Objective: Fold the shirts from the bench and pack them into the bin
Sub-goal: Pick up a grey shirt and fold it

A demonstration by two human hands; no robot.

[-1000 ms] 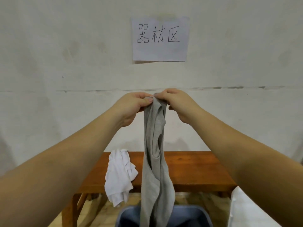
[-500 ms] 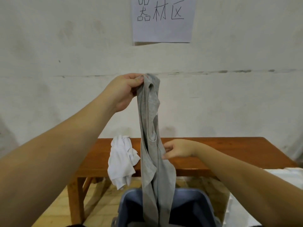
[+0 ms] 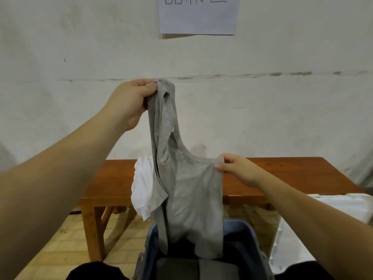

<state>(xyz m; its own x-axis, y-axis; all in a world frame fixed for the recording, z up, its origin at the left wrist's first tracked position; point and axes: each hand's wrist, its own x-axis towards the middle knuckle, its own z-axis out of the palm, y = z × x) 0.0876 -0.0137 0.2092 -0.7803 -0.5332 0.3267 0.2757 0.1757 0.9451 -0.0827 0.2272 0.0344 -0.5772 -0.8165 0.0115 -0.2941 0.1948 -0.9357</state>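
Two hands on the tank top (image 3: 181, 178): left hand (image 3: 131, 102) pinches the straps high, right hand (image 3: 236, 168) has dropped to pinch the armhole. I see it opening over the bin (image 3: 252, 239), likely folded shirts inside.

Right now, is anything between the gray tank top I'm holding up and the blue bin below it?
Nothing visible blocks it. The gray tank top hangs from both hands straight over the open blue bin, its hem already dipping past the rim. Dark folded clothes lie inside, low in the bin.
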